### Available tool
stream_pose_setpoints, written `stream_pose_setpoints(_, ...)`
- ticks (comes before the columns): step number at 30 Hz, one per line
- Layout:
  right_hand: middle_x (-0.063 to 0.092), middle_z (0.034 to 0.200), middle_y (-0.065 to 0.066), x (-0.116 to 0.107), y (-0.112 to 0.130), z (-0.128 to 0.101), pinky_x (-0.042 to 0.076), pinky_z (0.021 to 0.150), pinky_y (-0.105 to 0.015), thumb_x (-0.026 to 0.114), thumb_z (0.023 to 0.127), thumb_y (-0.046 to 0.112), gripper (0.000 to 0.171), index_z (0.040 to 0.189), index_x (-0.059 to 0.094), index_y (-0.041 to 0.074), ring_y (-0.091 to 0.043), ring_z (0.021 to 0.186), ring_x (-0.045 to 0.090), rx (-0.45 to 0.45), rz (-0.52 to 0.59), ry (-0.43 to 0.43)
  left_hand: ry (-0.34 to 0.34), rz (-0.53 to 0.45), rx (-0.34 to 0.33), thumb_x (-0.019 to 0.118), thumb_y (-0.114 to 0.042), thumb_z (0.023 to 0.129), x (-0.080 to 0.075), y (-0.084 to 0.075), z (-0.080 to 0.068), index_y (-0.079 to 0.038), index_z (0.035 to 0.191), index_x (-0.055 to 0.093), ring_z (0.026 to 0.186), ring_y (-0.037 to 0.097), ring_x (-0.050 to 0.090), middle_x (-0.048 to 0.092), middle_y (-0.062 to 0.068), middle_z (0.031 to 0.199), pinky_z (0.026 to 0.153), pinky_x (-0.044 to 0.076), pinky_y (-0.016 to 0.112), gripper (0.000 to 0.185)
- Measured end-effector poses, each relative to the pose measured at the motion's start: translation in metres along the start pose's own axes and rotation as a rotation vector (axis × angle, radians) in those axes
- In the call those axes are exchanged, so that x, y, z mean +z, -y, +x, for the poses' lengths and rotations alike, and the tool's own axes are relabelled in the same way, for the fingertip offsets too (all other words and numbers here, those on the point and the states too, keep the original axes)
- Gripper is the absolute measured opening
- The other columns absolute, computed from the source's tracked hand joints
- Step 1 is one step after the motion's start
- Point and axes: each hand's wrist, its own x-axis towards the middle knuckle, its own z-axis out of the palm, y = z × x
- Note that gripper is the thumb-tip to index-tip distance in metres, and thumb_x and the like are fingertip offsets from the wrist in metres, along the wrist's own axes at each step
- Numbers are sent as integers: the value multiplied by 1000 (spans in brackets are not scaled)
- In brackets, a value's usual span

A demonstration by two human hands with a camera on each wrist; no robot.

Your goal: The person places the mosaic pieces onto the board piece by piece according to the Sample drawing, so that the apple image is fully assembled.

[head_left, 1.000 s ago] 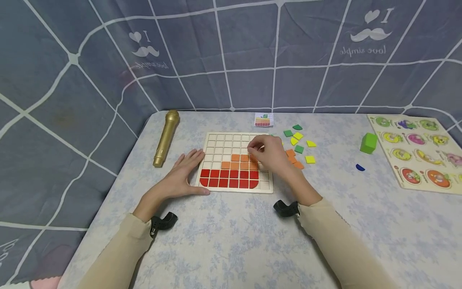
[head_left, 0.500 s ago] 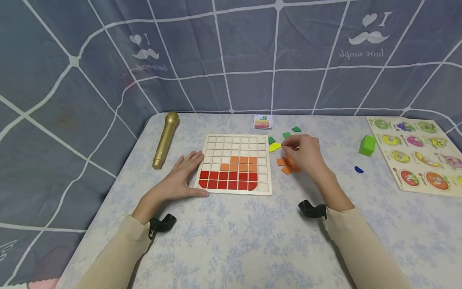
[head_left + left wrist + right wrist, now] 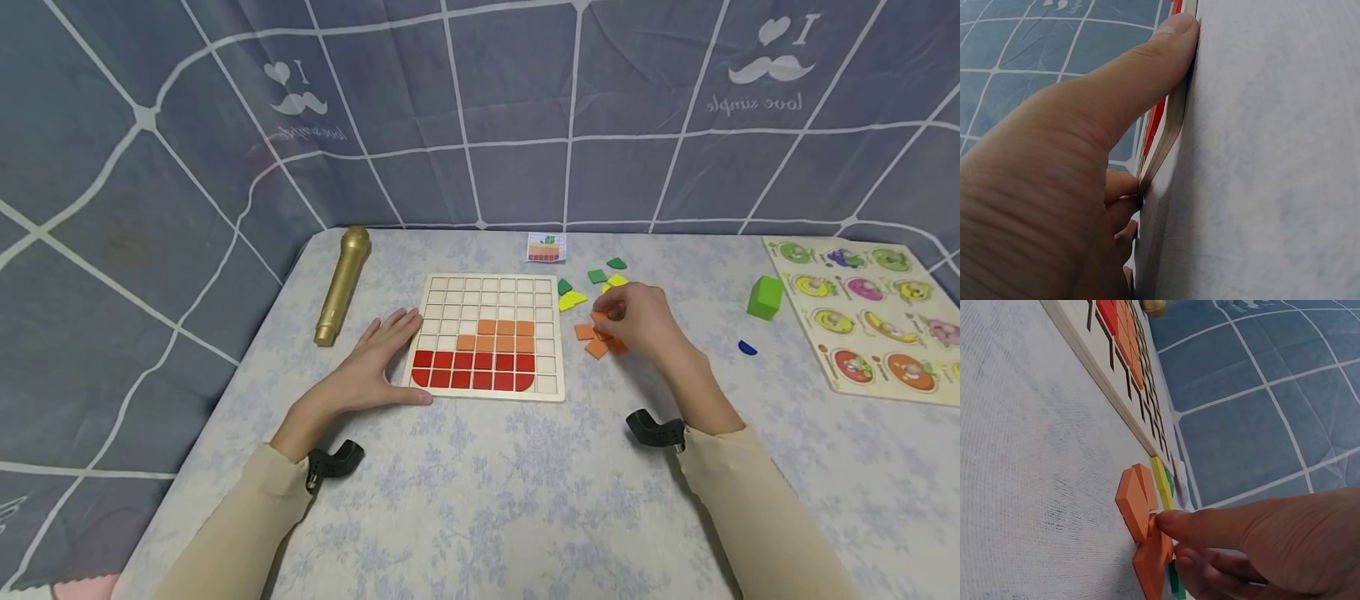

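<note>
- A second ago my right hand [image 3: 637,321] was over the orange rows of the grid board [image 3: 487,287]; now it sits right of the board, fingers curled down on the loose orange tiles [image 3: 592,340], and it has barely shifted in the last half second. My left hand [image 3: 378,358] has not moved.
- Head view: my left hand lies spread flat at the board's lower left corner, thumb along its near edge. The orange tiles cluster just right of the board at frame centre, with yellow and green tiles [image 3: 573,298] above them. A gold microphone [image 3: 341,283] lies left of the board, a green cube [image 3: 765,297] and a fruit puzzle [image 3: 862,312] at far right. The backdrop cloth [image 3: 480,108] reads "I love simple", mirrored at upper left.
- Left wrist view: my thumb [image 3: 1147,81] presses against the thin board edge [image 3: 1169,134], steadying it.
- Right wrist view: my fingertip [image 3: 1169,522] touches an orange tile [image 3: 1132,503] at lower centre; I cannot tell whether I pinch it yet.
- The tiles look thin, stiff, light and smooth, so I judge they slide easily; best taken by opposite edges between thumb and forefinger.
</note>
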Motion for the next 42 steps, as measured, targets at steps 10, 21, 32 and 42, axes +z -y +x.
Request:
stream_pose_setpoints(10, 74, 105, -19, 4, 1, 2, 55, 86, -47, 78, 94, 6, 25, 118, 76, -2, -34, 100, 66, 21, 19, 37, 2, 9, -3, 94, -46, 76, -1, 0, 1, -2, 168, 20, 165, 36, 6, 16, 16, 177, 134, -1, 58, 126)
stream_pose_setpoints(21, 71, 100, -16, 5, -2, 3, 52, 83, -40, 81, 92, 8, 21, 109, 71, -1, -31, 94, 66, 22, 49, 7, -1, -2, 2, 95, -46, 76, -1, 1, 0, -2, 168, 20, 165, 36, 5, 16, 16, 176, 134, -1, 58, 127)
stream_pose_setpoints(32, 75, 95, -15, -2, 8, 0, 47, 74, -34, 83, 92, 11, 16, 100, 72, 3, -30, 88, 69, -37, 119, -115, -4, -1, 9, 95, -44, 76, -3, -1, 1, -1, 168, 20, 165, 36, 5, 17, 16, 176, 134, -1, 58, 126)
stream_pose_setpoints(42, 78, 97, -16, 27, 43, 9, 56, 76, -32, 76, 94, 4, 18, 111, 72, -1, -31, 92, 75, -123, 280, -109, -4, 0, 15, 94, -44, 77, -1, 0, 0, 0, 167, 20, 165, 36, 6, 17, 16, 176, 134, -1, 58, 125)
